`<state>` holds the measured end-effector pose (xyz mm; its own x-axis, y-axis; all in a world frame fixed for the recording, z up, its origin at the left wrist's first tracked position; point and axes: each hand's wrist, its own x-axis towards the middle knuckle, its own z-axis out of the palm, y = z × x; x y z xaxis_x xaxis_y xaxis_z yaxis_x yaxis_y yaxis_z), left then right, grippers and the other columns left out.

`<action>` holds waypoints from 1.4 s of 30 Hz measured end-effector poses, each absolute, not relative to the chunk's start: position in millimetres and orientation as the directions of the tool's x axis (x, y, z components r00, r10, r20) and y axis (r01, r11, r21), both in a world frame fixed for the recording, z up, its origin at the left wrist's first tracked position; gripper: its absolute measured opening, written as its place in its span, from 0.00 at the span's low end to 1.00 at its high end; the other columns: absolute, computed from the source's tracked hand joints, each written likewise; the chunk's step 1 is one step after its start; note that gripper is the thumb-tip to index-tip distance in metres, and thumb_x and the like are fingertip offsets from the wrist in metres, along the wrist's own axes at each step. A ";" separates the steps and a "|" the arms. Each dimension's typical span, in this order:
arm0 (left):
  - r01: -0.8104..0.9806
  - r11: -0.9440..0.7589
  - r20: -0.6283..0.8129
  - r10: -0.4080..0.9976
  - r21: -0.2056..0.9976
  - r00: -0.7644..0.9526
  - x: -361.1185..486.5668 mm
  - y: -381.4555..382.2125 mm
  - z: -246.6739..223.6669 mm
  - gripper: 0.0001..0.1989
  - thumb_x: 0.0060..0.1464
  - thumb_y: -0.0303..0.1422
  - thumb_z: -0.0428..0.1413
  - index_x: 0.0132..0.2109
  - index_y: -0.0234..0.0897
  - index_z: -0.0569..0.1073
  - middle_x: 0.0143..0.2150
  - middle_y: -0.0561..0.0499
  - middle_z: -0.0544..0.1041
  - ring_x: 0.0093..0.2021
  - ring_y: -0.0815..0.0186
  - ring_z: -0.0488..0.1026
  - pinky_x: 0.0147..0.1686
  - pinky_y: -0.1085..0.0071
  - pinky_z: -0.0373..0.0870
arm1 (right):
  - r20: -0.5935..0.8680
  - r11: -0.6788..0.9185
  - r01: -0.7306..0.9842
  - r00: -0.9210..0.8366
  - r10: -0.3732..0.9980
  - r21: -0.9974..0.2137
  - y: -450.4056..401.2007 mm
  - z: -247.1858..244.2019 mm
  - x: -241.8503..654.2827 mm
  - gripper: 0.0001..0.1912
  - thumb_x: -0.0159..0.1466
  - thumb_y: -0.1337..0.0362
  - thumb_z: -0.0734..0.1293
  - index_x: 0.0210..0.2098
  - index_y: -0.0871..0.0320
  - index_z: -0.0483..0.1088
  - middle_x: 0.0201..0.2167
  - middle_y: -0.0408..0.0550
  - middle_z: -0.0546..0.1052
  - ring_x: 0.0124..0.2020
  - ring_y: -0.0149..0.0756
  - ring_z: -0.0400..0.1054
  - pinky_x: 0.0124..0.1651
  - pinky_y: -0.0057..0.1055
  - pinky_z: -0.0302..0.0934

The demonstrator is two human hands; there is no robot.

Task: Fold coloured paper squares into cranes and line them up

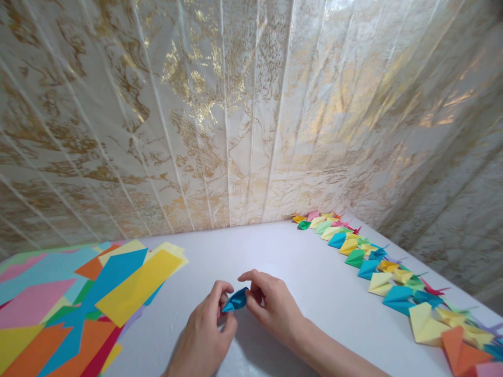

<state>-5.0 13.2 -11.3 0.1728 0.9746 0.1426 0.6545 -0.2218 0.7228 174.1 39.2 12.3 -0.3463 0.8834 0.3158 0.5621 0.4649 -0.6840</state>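
Behind the table point(243, 246), a shiny, pale covering point(251, 141) rose as a wall, with a gold pattern point(202, 86) and long, whitish lines point(225, 104) running down it. At the right, a similar surface point(459, 225) stood in darker shade. The tabletop was white and smooth. Bright reflections point(340, 5) of light showed near the upper edge.

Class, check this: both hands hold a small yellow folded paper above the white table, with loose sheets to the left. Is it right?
The colour is wrong: the head view shows the folded paper is blue, not yellow. The rest stands.
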 end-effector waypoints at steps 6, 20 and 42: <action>0.591 -0.228 0.138 0.971 0.774 0.195 -7.3 17.1 -8.7 0.07 0.62 0.34 0.46 0.46 0.44 0.64 0.33 0.55 0.77 0.30 0.63 0.75 0.33 0.71 0.69 | 0.317 0.471 0.568 -0.353 0.880 -0.675 37.2 14.8 173.8 0.16 0.60 0.72 0.62 0.46 0.57 0.73 0.23 0.39 0.69 0.24 0.30 0.62 0.32 0.25 0.57; 0.569 -0.148 0.056 0.983 0.809 0.175 -5.0 17.6 -6.8 0.09 0.59 0.33 0.45 0.46 0.44 0.63 0.36 0.53 0.78 0.32 0.63 0.75 0.34 0.71 0.67 | 0.314 0.472 0.481 -0.374 0.873 -0.739 29.2 19.7 169.5 0.16 0.59 0.71 0.62 0.46 0.57 0.72 0.22 0.36 0.66 0.22 0.28 0.59 0.29 0.23 0.53; 0.732 -0.139 0.050 0.989 0.666 0.142 -2.0 18.6 -5.7 0.07 0.59 0.34 0.43 0.40 0.45 0.65 0.25 0.59 0.66 0.28 0.63 0.71 0.31 0.73 0.62 | 0.399 0.638 0.758 -0.546 0.737 -0.140 37.1 9.9 171.1 0.08 0.58 0.73 0.68 0.36 0.55 0.71 0.35 0.47 0.73 0.36 0.40 0.61 0.39 0.34 0.51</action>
<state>-2.0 18.6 -5.7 0.1423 0.9886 0.0500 0.7324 -0.1392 0.6664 171.1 37.1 9.9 -0.5463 0.7366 0.3986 0.7575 0.6376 -0.1400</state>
